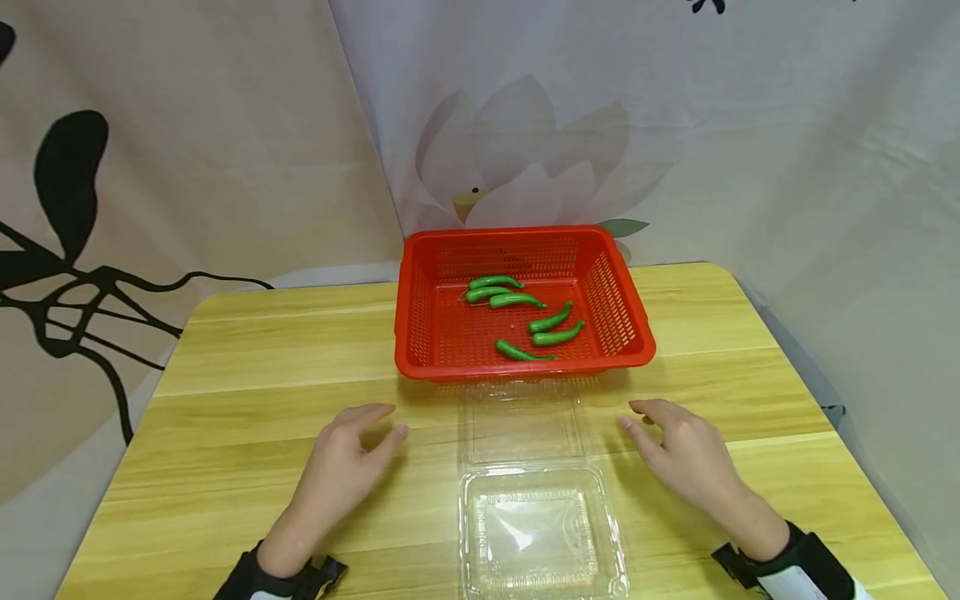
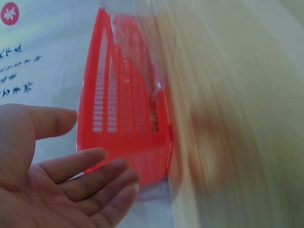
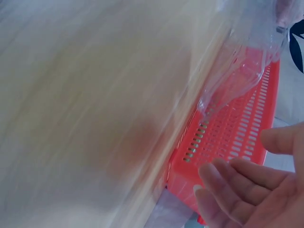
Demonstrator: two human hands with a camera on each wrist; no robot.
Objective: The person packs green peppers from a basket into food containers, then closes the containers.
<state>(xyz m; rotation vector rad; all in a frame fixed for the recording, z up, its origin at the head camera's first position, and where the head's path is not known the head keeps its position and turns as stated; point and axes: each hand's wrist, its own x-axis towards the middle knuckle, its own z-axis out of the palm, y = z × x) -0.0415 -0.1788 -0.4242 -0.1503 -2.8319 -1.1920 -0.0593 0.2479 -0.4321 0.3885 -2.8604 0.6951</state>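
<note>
A clear plastic clamshell box (image 1: 536, 533) lies opened out on the wooden table, its lid (image 1: 522, 425) folded back toward a red basket (image 1: 517, 367). Several green chili peppers (image 1: 517, 300) lie inside the basket in two loose groups. My left hand (image 1: 345, 458) is held over the table to the left of the box, with thumb and fingers apart and nothing between them. On the box's other side, my right hand (image 1: 686, 454) is likewise empty, its fingers loosely bent. Both wrist views show the hands apart from the basket.
The wooden table (image 1: 225, 400) has rounded far corners. A pale cloth (image 1: 787, 150) with flower and black plant prints hangs behind it, close to the basket's far side. Black bands circle both wrists.
</note>
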